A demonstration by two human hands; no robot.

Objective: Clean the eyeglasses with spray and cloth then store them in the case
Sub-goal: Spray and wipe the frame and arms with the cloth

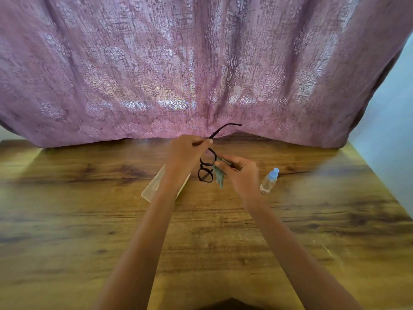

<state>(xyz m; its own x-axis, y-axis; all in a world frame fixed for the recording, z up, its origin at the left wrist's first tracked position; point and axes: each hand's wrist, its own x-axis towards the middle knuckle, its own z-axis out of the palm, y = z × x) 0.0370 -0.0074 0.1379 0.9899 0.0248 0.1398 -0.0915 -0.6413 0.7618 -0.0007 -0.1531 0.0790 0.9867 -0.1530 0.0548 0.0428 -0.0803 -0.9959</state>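
Observation:
Black-framed eyeglasses [206, 168] hang above the wooden table [89, 220], lenses downward, one temple arm pointing up and right. My left hand [186, 153] pinches that temple arm near its hinge. My right hand [242, 173] grips a grey-green cloth [220, 175] and presses it against the upper lens; a strip of cloth dangles below. A small clear spray bottle [269, 181] with a light blue cap lies tilted on the table just right of my right hand. The translucent case [154, 189] lies on the table, partly hidden under my left forearm.
A pink patterned curtain [201, 74] hangs down to the table's far edge. A pale wall [391, 142] runs along the right side. The table's front edge shows a dark gap [230, 305] at the bottom centre.

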